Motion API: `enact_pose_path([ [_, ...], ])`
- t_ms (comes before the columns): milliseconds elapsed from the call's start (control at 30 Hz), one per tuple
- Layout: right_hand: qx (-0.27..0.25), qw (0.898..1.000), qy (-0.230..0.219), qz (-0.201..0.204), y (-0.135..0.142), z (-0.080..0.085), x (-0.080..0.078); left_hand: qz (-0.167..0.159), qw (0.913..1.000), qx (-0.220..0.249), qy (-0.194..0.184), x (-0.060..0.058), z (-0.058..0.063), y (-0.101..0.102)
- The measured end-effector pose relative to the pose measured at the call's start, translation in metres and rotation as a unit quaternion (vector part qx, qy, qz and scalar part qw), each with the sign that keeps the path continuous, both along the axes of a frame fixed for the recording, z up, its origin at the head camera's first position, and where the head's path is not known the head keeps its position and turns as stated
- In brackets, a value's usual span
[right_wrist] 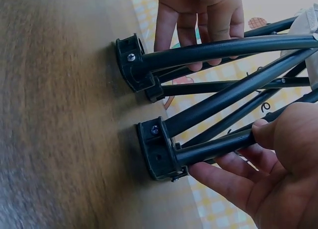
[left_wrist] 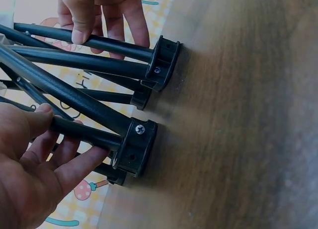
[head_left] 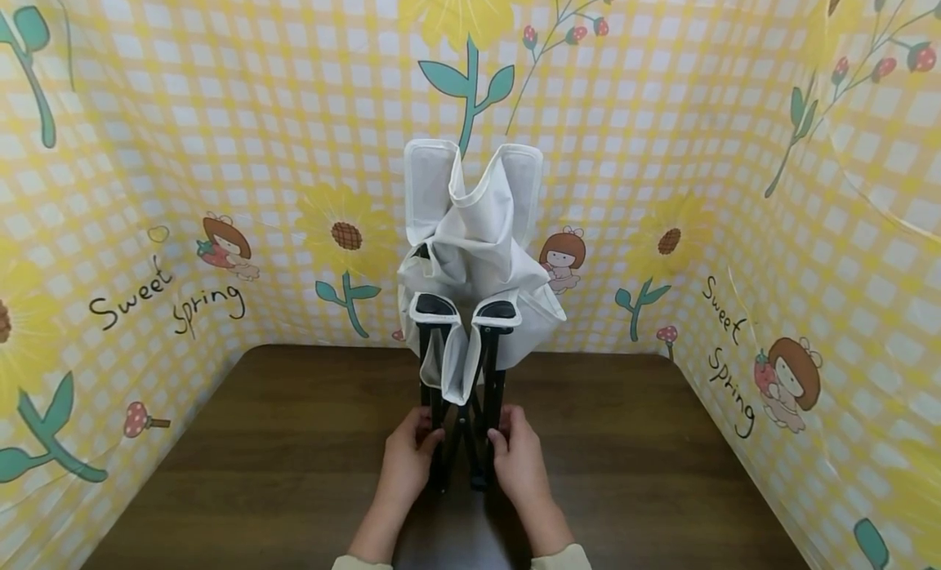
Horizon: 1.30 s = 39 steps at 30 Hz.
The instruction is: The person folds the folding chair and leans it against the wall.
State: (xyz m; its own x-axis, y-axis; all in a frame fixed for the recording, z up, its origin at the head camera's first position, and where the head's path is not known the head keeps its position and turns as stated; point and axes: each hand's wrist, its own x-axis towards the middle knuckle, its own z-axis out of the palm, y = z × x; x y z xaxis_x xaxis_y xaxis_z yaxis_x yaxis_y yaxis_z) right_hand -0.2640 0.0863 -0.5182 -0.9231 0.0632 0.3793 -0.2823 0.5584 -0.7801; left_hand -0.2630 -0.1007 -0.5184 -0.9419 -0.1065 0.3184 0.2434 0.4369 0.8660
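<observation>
A folding camp chair with off-white fabric [head_left: 478, 251] and black tube legs [head_left: 494, 390] stands upright, mostly folded together, on the brown table. My left hand [head_left: 407, 457] grips a leg tube on the left side, its thumb lying along the front of the tube. On the opposite side, my right hand [head_left: 520, 460] holds another leg tube between thumb and fingers. Both wrist views show black plastic feet [left_wrist: 136, 147] with screws, close to the wood surface. The crossed tubes [right_wrist: 238, 100] run between the two hands. Fabric folds hide the upper frame.
The wood-grain table [head_left: 294, 439] extends around the chair to both sides. A yellow checked cloth [head_left: 279, 145] with sunflowers and cartoon figures hangs behind and at both sides, close behind the chair's fabric.
</observation>
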Motion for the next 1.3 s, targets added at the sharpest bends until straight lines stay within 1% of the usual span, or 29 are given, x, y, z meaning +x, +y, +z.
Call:
enact_pose_path([
  [200, 0.008, 1.000, 0.010, -0.007, -0.002, -0.003, -0.001, -0.002, 0.9999, -0.008, -0.008, -0.004, -0.004, 0.000],
  [433, 0.008, 1.000, 0.013, -0.015, -0.004, -0.005, -0.006, 0.000, 0.9998, -0.011, 0.014, -0.010, -0.005, 0.000],
  [700, -0.005, 1.000, 0.021, -0.022, -0.006, -0.009, -0.011, 0.001, 0.9998, -0.010, 0.016, -0.016, -0.008, 0.000],
  [867, -0.022, 0.999, 0.009, -0.026, -0.008, -0.011, -0.014, 0.003, 0.9997, -0.008, 0.022, -0.019, -0.009, -0.001],
  [967, -0.018, 0.999, 0.011, -0.030, -0.009, -0.011, -0.016, 0.003, 0.9995, -0.006, 0.029, -0.021, -0.009, -0.001],
  [1100, -0.007, 0.999, 0.025, -0.031, -0.010, -0.010, -0.018, 0.003, 0.9993, -0.007, 0.035, -0.023, -0.010, -0.001],
  [1300, -0.009, 0.999, 0.028, -0.025, -0.009, -0.011, -0.022, 0.006, 0.9992, -0.014, 0.038, -0.027, -0.010, -0.002],
])
